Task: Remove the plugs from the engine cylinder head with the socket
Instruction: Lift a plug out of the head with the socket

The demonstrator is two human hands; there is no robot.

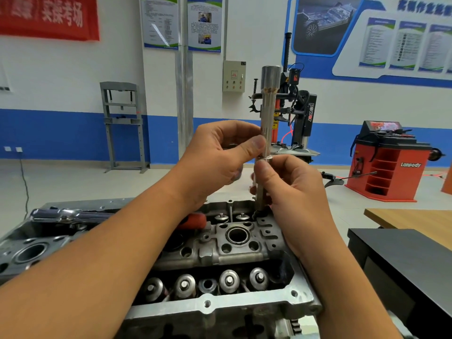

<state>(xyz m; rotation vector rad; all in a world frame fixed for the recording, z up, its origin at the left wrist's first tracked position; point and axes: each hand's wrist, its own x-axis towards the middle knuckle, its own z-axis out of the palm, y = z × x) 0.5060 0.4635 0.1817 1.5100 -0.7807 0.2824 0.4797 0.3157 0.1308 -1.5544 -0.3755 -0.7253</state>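
Steel socket (267,113), upright, rust-ringed

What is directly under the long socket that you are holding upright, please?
The socket, held by both hands, stands over the far right corner of the cylinder head. Its lower tip meets a dark recess; the right hand covers whether a plug is inside.

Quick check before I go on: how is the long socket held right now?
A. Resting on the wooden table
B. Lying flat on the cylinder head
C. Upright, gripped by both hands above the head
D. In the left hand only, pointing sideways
C: the long socket stands upright, the left hand pinching its middle and the right hand gripping lower down, above the cylinder head.
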